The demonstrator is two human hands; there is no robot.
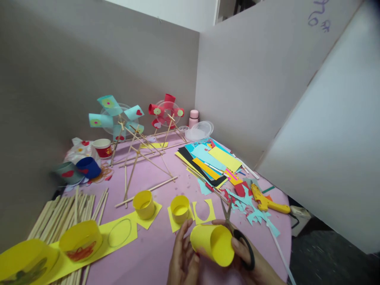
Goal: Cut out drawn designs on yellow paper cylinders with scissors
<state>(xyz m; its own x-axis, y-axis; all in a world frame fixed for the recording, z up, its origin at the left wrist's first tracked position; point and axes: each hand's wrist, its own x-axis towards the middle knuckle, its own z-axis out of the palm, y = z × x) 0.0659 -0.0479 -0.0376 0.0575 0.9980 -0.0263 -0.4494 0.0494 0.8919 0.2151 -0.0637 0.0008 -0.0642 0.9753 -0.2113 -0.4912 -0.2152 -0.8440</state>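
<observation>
A yellow paper cup lies tilted on its side between my hands, its round end facing right. My right hand grips it with the thumb at that end, while scissors with black handles hang on the same hand, blades pointing away. My left hand is beside the cup's left end, fingers apart and slightly curled; whether they touch it I cannot tell. Just beyond, two yellow paper cylinders stand on yellow squares, next to a square with a round cutout.
At left, larger yellow rings stand on a yellow strip over wooden sticks. Stick frames with blue and red paper wheels stand behind. A yellow glue gun, paper scraps and coloured sheets lie at right. Grey panels enclose the table.
</observation>
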